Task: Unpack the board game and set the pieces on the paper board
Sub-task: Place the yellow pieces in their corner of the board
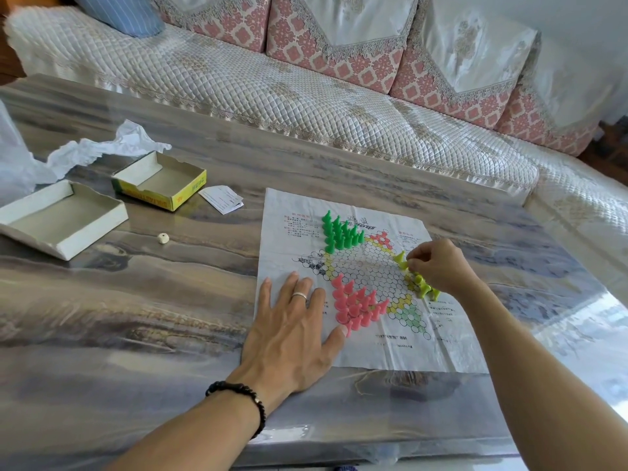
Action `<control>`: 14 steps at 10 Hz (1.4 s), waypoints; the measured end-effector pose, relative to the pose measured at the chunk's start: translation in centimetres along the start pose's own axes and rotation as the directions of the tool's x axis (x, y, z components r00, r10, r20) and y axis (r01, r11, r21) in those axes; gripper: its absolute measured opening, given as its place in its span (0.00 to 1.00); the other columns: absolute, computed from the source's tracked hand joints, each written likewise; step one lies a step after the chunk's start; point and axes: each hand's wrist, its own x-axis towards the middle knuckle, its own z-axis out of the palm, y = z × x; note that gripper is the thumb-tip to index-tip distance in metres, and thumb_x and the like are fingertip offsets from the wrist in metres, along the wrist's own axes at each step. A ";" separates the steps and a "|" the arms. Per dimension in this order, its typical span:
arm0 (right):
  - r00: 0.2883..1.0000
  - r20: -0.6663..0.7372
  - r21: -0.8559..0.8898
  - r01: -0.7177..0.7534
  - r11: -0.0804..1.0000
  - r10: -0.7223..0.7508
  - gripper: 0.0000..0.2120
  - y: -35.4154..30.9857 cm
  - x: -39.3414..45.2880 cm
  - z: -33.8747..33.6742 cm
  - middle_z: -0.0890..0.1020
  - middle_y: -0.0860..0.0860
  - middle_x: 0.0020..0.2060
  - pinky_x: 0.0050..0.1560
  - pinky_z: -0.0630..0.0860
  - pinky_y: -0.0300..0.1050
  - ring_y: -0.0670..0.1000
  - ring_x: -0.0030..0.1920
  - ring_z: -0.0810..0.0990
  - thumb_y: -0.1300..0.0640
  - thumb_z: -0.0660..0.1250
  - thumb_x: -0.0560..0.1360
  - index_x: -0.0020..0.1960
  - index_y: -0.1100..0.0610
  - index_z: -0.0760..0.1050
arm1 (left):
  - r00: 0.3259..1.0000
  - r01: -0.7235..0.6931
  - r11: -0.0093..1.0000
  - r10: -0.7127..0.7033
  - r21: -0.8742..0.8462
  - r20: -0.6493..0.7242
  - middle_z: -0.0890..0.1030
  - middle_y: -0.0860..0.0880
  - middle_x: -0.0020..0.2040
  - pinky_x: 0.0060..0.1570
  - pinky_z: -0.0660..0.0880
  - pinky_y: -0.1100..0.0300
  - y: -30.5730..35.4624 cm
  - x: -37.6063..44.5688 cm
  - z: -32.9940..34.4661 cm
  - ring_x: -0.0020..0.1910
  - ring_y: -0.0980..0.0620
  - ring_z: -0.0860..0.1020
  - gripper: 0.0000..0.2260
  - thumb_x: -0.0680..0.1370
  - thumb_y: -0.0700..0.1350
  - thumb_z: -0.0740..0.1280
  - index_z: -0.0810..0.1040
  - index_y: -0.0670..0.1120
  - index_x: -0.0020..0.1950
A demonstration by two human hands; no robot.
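A long table [190,300] with a glossy, streaky grey-brown marbled top carries everything; a creased paper board [367,348] lies flat near its right half, printed with a star of small circles and blocks of text; to the left stands an open yellow box [159,181], and nearer the left edge a plain white tray [61,219], both empty of pieces as far as shows; a small folded leaflet [222,198] rests between the yellow box and the board; a pale die [163,238] sits alone on the bare top; crumpled white plastic [98,147] lies behind the boxes.
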 end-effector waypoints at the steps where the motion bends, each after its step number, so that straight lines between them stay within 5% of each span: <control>1: 1.000 0.004 -0.051 0.018 0.999 -0.018 0.08 -0.2 0.3 0.4 0.79 0.46 0.36 0.32 0.71 0.35 0.45 0.35 0.78 0.63 0.66 0.75 0.40 0.56 0.80 | 1.000 0.001 1.000 -0.001 0.001 0.002 0.55 0.46 0.78 0.74 0.43 0.41 0.0 0.1 0.1 0.78 0.47 0.45 0.30 0.79 0.64 0.48 0.58 0.47 0.75; 4: 0.999 -0.032 -0.087 0.022 0.996 -0.024 0.08 -0.2 0.7 1.0 0.81 0.48 0.36 0.38 0.79 0.45 0.49 0.35 0.79 0.63 0.65 0.75 0.40 0.60 0.81 | 1.000 -0.002 1.000 0.002 -0.004 -0.003 0.56 0.46 0.78 0.74 0.43 0.41 -0.1 0.0 0.1 0.78 0.47 0.45 0.29 0.79 0.63 0.48 0.58 0.48 0.74; 6: 0.991 -0.132 -0.049 0.010 0.999 -0.016 0.09 0.5 0.0 -1.1 0.83 0.50 0.40 0.32 0.72 0.37 0.47 0.35 0.79 0.62 0.63 0.75 0.44 0.59 0.82 | 1.000 -0.004 1.000 0.004 0.001 -0.001 0.56 0.46 0.78 0.74 0.43 0.41 0.1 -0.1 -0.1 0.78 0.48 0.46 0.29 0.79 0.63 0.48 0.58 0.47 0.75; 7: 0.995 -0.083 -0.126 0.038 0.991 -0.049 0.09 1.1 -0.9 -2.0 0.82 0.49 0.41 0.40 0.75 0.40 0.49 0.40 0.80 0.63 0.64 0.75 0.46 0.57 0.83 | 1.000 -0.003 1.000 0.003 -0.002 -0.004 0.56 0.47 0.78 0.74 0.43 0.41 0.1 -0.1 -0.1 0.78 0.48 0.46 0.29 0.79 0.63 0.49 0.58 0.48 0.74; 10: 0.993 0.041 -0.310 0.116 0.944 -0.109 0.04 1.8 -2.4 -0.4 0.82 0.47 0.34 0.39 0.79 0.46 0.47 0.35 0.79 0.58 0.69 0.73 0.42 0.54 0.82 | 1.000 -0.002 1.000 0.002 -0.004 -0.012 0.57 0.46 0.77 0.74 0.42 0.42 0.2 -0.2 -0.2 0.78 0.48 0.47 0.28 0.79 0.63 0.49 0.59 0.48 0.74; 11: 0.995 0.040 -0.317 0.099 0.943 -0.091 0.03 2.3 -2.1 -0.4 0.83 0.48 0.40 0.43 0.80 0.50 0.48 0.39 0.80 0.57 0.70 0.73 0.45 0.53 0.82 | 1.000 0.000 1.000 0.000 -0.005 -0.012 0.56 0.47 0.78 0.74 0.42 0.42 0.2 -0.1 -0.2 0.78 0.48 0.46 0.29 0.79 0.63 0.49 0.59 0.48 0.74; 12: 0.994 -0.008 -0.254 0.101 0.962 -0.106 0.07 2.6 -1.8 -0.7 0.79 0.49 0.45 0.46 0.78 0.52 0.51 0.44 0.79 0.51 0.70 0.74 0.48 0.54 0.79 | 1.000 0.000 1.000 0.000 -0.007 -0.007 0.56 0.47 0.78 0.74 0.42 0.42 0.1 0.0 -0.2 0.78 0.48 0.46 0.29 0.79 0.63 0.49 0.58 0.48 0.74; 14: 0.993 -0.057 -0.085 0.094 0.992 -0.099 0.07 1.5 -1.4 -0.9 0.82 0.49 0.36 0.40 0.80 0.48 0.49 0.37 0.80 0.52 0.69 0.75 0.44 0.56 0.78 | 1.000 0.003 1.000 -0.003 -0.001 -0.002 0.56 0.47 0.78 0.74 0.43 0.41 0.1 0.0 -0.1 0.78 0.48 0.46 0.29 0.79 0.63 0.49 0.58 0.48 0.75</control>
